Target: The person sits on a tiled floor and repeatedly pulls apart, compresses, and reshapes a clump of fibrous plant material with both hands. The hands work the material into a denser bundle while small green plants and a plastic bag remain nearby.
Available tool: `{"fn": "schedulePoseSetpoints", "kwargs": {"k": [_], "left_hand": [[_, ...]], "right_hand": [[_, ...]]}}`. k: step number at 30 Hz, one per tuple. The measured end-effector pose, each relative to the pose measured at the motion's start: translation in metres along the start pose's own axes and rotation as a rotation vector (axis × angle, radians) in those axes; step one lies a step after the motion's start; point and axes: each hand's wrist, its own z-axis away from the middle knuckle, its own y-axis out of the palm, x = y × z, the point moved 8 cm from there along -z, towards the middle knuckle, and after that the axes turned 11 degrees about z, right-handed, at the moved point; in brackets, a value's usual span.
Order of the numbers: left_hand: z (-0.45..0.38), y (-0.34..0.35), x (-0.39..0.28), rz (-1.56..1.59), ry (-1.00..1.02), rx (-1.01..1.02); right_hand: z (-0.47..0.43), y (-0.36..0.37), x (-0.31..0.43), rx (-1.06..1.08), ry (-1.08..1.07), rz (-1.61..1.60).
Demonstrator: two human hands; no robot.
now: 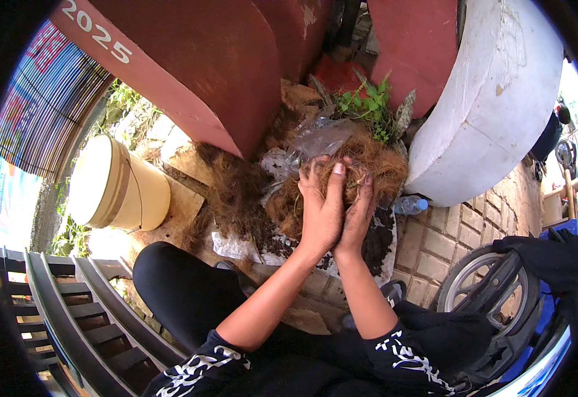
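Note:
Both of my hands press together around a ball of brown coconut fibre (351,184). My left hand (321,206) cups it from the left, and my right hand (359,211) closes on it from the right with soil-stained fingers. Some pale strands show between the fingers; the ball's underside is hidden by my palms. Behind it spreads a pile of loose coconut fibre (381,156) with a clear plastic bag (326,139) lying against it. Dark soil (381,240) covers a white plastic sheet (227,246) beneath my hands. More dark fibre (232,188) lies to the left.
A cream bucket (145,193) lies on its side at left. A water bottle (409,205) lies by the white curved structure (487,109). Green plants (368,104) grow beyond the pile, between red panels (209,59). A motorbike wheel (487,283) stands at right, a slatted black bench (90,307) at lower left.

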Motion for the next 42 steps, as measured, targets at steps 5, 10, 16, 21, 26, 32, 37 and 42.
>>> {"fn": "schedulePoseSetpoints", "kwargs": {"k": [5,10,16,21,26,32,37,42], "left_hand": [[0.002,0.005,0.008,0.022,-0.042,-0.026],[-0.009,-0.001,0.016,0.4,-0.31,-0.013],[0.003,0.004,0.019,0.43,-0.356,-0.019],[0.0,-0.005,0.02,0.535,-0.206,-0.101],[0.007,0.001,0.004,-0.177,-0.01,-0.023],[-0.003,0.002,-0.008,-0.037,-0.025,0.091],[-0.005,0.001,0.005,0.338,-0.207,0.054],[-0.008,-0.004,0.0,0.395,-0.108,0.017]], "right_hand": [[-0.014,-0.022,0.007,-0.178,-0.059,0.317],[-0.016,-0.003,0.013,0.099,-0.198,0.38],[-0.024,-0.005,0.027,-0.022,-0.37,0.524],[-0.006,0.009,0.007,0.076,-0.199,0.255],[-0.011,0.001,-0.002,0.061,-0.096,0.168],[-0.023,-0.008,-0.001,0.075,-0.137,0.248],[-0.025,0.001,0.01,0.224,-0.181,0.335],[-0.014,0.013,0.029,0.127,-0.42,0.574]]}}
